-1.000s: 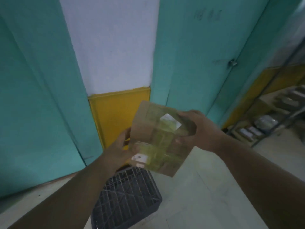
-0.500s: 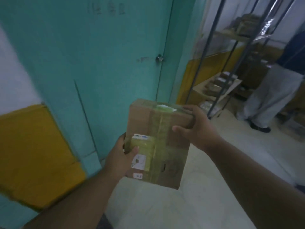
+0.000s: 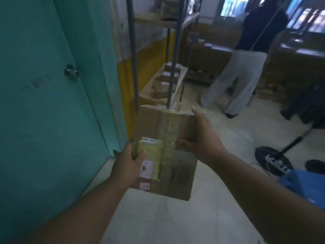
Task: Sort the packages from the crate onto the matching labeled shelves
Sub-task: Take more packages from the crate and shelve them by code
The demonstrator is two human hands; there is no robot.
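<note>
Head: shelf post (image 3: 132, 71) before box (image 3: 168, 155).

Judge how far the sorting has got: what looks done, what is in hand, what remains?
Done: several packages already lie on the lower shelf. In hand: the left hand and right hand hold one taped cardboard box before the rack. Left: placing this box; its label is unreadable and the crate is out of view.

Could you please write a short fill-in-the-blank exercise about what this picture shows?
1. The cardboard box is held by ____ hands.
2. The left hand grips the box's ____ edge; the right hand grips the opposite edge.
3. The door with the round knob is painted ____.
4. The shelf rack ahead holds more ____.

Missing words: two; left; teal; packages
</note>
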